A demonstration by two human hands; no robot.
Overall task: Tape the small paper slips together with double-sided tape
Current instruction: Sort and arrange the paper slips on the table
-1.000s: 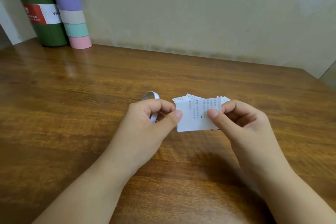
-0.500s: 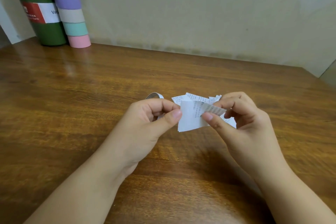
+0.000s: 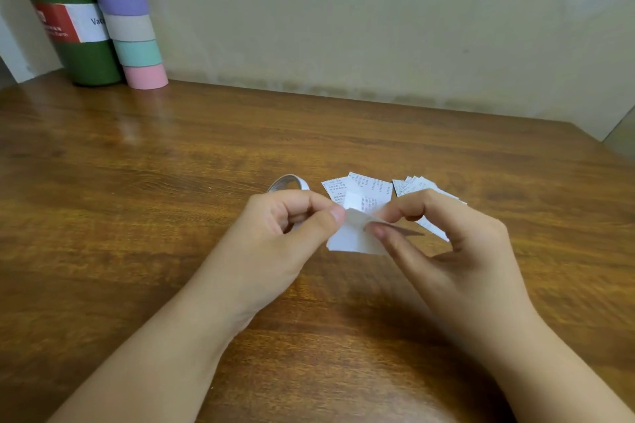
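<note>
Both hands meet over the wooden table [image 3: 171,182] at a small white paper slip [image 3: 354,216]. My left hand [image 3: 285,233] pinches its left edge between thumb and forefinger. My right hand [image 3: 443,251] pinches its right side and bends it. Beneath it lies a small stack of printed slips [image 3: 360,189] with a blank white piece [image 3: 347,242] at the front. A fanned pile of more slips [image 3: 415,184] lies behind my right hand, partly hidden by it. The roll of double-sided tape [image 3: 288,182] stands on edge just behind my left hand.
A dark green bottle [image 3: 68,27] with a red and white label stands at the far left against the wall. Beside it rises a tall tube with pastel bands [image 3: 127,17]. The table's right corner [image 3: 591,137] lies at the far right.
My right hand has lifted and curled the top slip away from the stack, which now lies on the table. The fanned pile behind has come into view.
</note>
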